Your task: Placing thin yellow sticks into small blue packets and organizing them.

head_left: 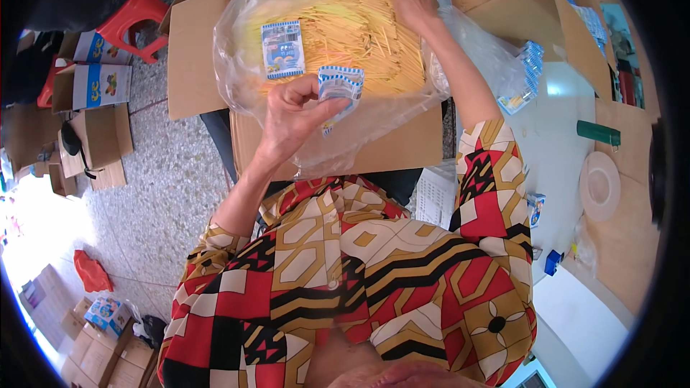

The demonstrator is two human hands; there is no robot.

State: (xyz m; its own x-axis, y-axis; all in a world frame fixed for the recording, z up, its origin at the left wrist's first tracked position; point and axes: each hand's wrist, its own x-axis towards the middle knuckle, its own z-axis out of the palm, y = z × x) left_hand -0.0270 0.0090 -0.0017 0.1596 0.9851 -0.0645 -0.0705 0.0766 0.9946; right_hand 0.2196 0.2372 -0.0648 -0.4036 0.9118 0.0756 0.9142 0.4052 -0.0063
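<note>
My left hand (293,116) is closed, pinching a small blue-and-white packet (339,85) between thumb and fingers. The packet is upright over the near side of a cardboard box (198,47) lined with a clear plastic bag (233,65). Many thin yellow sticks (356,21) fill the bag in a loose heap. On the sticks, left of the held packet, lies another flat blue-and-white packet (283,49). My right hand (413,7) is at the far right corner of the sticks, fingers curled down; what they grip is hidden.
To the right, a pale table (560,100) bears a strip of blue-and-white packets (530,72), a green object (598,134) and a round translucent lid (600,185). A red stool (136,21) and open cartons (93,133) stand on the floor at left. A red-orange bag (93,271) lies nearer.
</note>
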